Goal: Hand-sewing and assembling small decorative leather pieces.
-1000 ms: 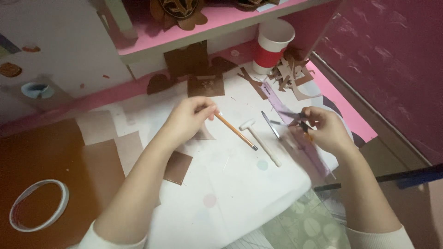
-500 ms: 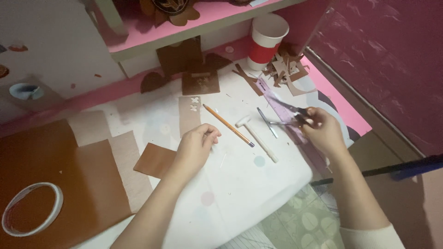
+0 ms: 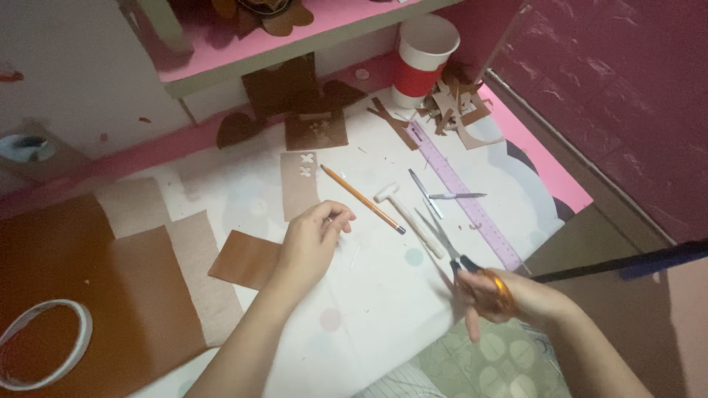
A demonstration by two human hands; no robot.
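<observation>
Since the earlier frame, right hand (image 3: 493, 295) has lifted the scissors (image 3: 450, 247) off the sheet; it grips their orange handles, blades up, near the front edge. Left hand (image 3: 311, 242) rests mid-sheet, fingers loosely curled, holding nothing, beside one brown leather piece (image 3: 247, 259). One pencil (image 3: 361, 199), one purple ruler (image 3: 463, 195), one cup (image 3: 422, 55) at the back edge. White dotted sheet (image 3: 383, 302); pink wall.

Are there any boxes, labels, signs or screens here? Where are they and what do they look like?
No boxes, signs or screens.
Paper cup: at the back under the pink shelf, round, white with a red band like a label.
Ruler: right of the pencil, long, purple, with printed marks.
</observation>
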